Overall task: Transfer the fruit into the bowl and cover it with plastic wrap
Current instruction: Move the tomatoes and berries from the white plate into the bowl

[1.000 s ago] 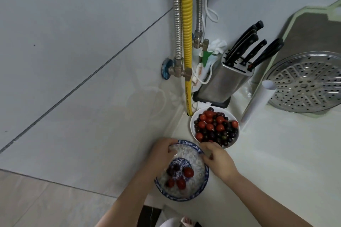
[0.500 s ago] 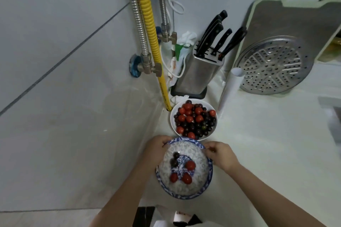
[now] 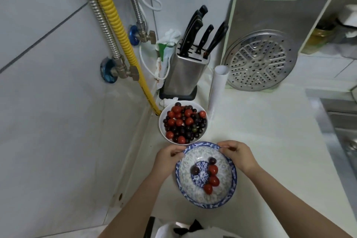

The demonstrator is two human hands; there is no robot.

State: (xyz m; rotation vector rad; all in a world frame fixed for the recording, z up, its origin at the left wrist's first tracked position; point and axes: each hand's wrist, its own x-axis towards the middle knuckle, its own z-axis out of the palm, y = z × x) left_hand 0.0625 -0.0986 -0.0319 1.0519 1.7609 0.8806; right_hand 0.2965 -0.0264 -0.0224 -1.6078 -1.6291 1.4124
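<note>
Hands are working at the far rim of the blue-patterned bowl (image 3: 206, 175), which we are taking as our landmark. Our left hand (image 3: 167, 157) is curling its fingers over the bowl's far-left edge and our right hand (image 3: 237, 155) is pinching at the far-right edge; whether a film of wrap is already between the fingers, we cannot tell. Inside the bowl a few red tomatoes and dark grapes (image 3: 209, 175) are lying near the middle. Just beyond the bowl, nearly touching its rim, the white bowl (image 3: 183, 122) is holding most of the fruit, so we are judging the transfer far from finished. Farther beyond and to the right, the roll of plastic wrap (image 3: 217, 88) is standing on the counter (image 3: 270, 141). To do this step well, we are keeping the bowl level, steadying it evenly from both sides, and setting it close under the white bowl's edge so nothing is rolling off.
</note>
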